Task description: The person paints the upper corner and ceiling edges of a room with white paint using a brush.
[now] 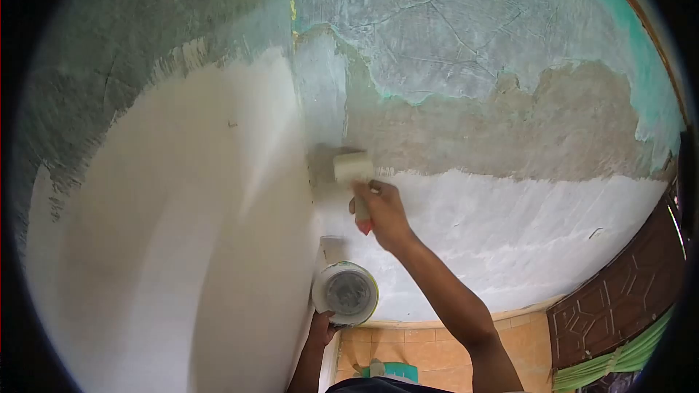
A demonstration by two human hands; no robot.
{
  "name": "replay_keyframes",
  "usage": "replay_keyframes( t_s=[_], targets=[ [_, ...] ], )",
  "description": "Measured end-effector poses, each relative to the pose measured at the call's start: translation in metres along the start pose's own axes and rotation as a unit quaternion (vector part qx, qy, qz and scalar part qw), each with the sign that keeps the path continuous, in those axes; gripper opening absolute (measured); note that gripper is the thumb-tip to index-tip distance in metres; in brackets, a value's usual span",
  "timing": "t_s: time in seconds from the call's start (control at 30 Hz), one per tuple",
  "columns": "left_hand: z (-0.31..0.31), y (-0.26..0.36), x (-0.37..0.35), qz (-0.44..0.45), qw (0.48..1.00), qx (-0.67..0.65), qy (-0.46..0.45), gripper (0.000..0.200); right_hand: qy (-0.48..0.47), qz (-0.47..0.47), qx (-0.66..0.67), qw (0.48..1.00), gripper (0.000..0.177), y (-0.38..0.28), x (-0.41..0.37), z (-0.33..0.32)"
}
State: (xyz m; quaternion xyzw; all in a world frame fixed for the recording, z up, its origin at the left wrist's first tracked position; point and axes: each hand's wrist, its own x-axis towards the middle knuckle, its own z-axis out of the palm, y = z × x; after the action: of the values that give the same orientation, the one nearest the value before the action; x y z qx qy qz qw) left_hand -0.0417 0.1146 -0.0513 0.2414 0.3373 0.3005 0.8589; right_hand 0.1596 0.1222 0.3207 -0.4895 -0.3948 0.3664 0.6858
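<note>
Right hand (382, 211) wrapped firmly round paintbrush (353, 167), its head by the corner with left wall (182, 233), at far edge of right wall's (495, 225) white area; contact unclear. Left hand (321, 327) clasped bucket's (370, 300) near side, fingers partly hidden; bucket was nearer than paintbrush.

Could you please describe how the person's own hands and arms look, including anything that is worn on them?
The right hand and left hand are both without gloves. The right forearm and left forearm are bare, with no sleeve, watch or bracelet visible. Whether there are rings, I cannot tell. Some dark clothing shows at the bottom edge.
</note>
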Motion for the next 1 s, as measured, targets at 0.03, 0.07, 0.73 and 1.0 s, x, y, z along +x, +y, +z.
replay_keyframes(
  t_s=[0.03, 0.07, 0.73, 1.0],
  targets=[
    [-0.003, -0.004, 0.001, 0.0, 1.0, 0.003, -0.002, 0.055, -0.022, 0.009, -0.005, 1.0, 0.033, -0.007, -0.005, 0.004],
    [-0.005, -0.007, 0.004, -0.005, 1.0, -0.009, -0.009, 0.055, -0.044, 0.015, -0.01, 0.999, 0.032, -0.016, -0.008, 0.008],
    [-0.005, -0.011, 0.01, -0.025, 0.999, 0.012, 0.028, 0.061, -0.005, -0.159, -0.016, 0.987, 0.028, -0.058, 0.008, 0.068],
    [-0.014, -0.019, 0.009, -0.04, 0.999, 0.012, 0.034, 0.062, 0.061, -0.16, 0.0, 0.985, 0.029, -0.066, 0.042, 0.055]
  ],
)
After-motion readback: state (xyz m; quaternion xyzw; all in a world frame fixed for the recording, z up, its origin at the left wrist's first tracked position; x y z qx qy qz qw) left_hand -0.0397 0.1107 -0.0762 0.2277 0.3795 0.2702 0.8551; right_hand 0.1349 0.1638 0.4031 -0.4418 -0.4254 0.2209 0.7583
